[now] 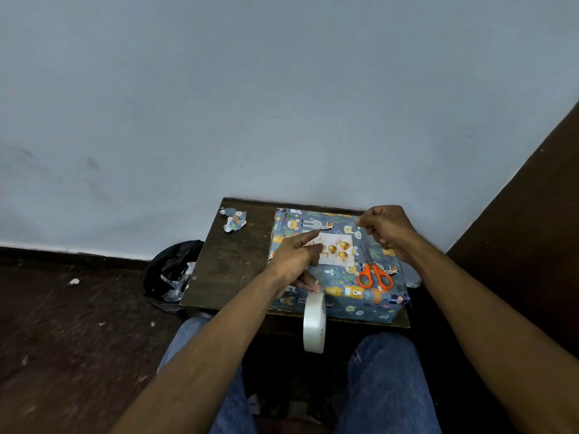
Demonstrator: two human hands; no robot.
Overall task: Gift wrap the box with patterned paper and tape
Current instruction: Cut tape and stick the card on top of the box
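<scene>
Card (338, 250) is pinned on wrapped box (336, 270) by left hand (296, 261), tape roll (314, 322) hung from its lower fingers; tape strip apparently pinched in right hand (387, 228); scissors (374, 275) parked between hands.

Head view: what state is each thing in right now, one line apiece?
Box: fully wrapped, on the table.
Card: flat on the box top.
Scissors: closed, lying on the box.
Tape roll: hanging from the left hand.
Right hand: pinching what looks like a tape strip.
Bin: open, paper scraps inside.
</scene>
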